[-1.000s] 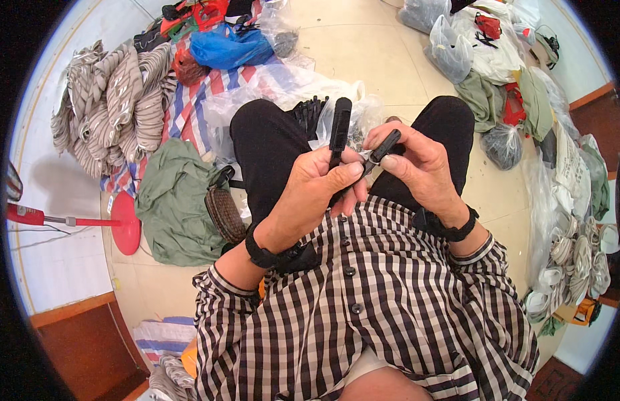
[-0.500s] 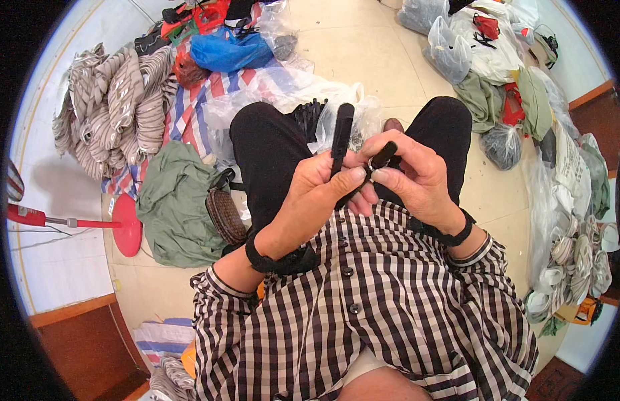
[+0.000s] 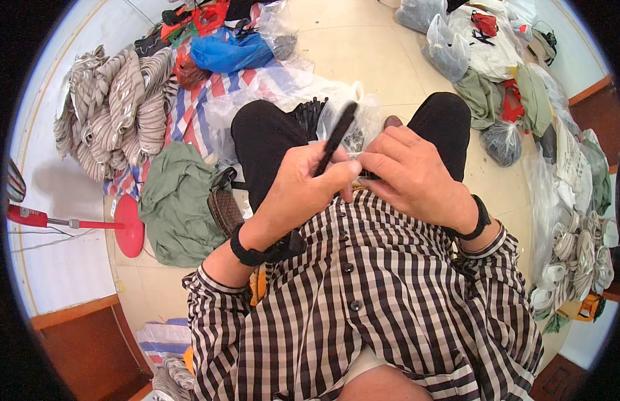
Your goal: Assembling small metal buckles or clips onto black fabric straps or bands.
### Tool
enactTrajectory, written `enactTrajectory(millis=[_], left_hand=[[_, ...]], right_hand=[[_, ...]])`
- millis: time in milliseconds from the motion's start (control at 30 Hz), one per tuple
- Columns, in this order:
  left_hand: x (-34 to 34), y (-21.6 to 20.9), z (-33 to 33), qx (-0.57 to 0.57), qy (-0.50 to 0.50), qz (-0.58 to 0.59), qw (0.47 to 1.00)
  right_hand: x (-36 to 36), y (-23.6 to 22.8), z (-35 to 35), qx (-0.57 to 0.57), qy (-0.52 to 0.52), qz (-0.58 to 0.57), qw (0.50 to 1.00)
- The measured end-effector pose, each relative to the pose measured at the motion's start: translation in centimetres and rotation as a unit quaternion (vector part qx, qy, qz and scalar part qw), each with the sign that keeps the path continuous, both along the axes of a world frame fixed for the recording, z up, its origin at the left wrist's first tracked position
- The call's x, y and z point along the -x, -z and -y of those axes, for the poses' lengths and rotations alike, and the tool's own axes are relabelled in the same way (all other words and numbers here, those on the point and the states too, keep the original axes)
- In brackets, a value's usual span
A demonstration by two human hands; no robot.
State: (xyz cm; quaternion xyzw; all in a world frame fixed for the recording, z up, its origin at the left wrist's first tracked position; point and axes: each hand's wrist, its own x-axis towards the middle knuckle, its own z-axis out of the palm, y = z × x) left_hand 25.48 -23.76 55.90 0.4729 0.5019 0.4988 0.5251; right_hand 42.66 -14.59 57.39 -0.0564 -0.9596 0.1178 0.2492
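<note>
Left hand point(image 3: 293, 180), in front of the black-and-beige checked fabric shirt point(image 3: 390, 267), grasps a slim, straight black strip point(image 3: 337, 137) slanting away from that shirt; right hand point(image 3: 417, 170), also in front, curls in close, its grip hidden, can't tell! Looks like fine two-handed handling, calling for steadiness next. No writing readable.

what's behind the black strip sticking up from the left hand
Clear plastic shows behind the top of the black strip, with a bunch of black pieces to its left. Whatever the strip and left hand cover cannot be seen.
</note>
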Motion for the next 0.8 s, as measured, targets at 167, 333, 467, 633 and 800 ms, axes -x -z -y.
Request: enactTrajectory(millis=[167,333,467,633,800], left_hand=[[0.3,0.5,0.1,-0.016,0.023,-0.056,0.998],[0.1,-0.4,1.1,0.014,0.014,0.055,0.998],[0.1,-0.4,1.5,0.016,0.008,0.054,0.998],[0.2,-0.2,1.9,-0.022,-0.006,0.084,0.996],[0.7,-1.5,2.1,-0.018,0.004,0.080,0.997]], right_hand=[[-0.2,0.0,0.1,0.012,0.006,-0.003,1.000],[-0.8,0.8,0.4,0.136,0.015,-0.054,0.989],[-0.4,1.2,0.7,0.135,0.008,-0.132,0.982],[-0.3,0.8,1.1,0.192,0.009,-0.150,0.970],[0.1,-0.5,1.3,0.234,0.003,-0.158,0.959]])
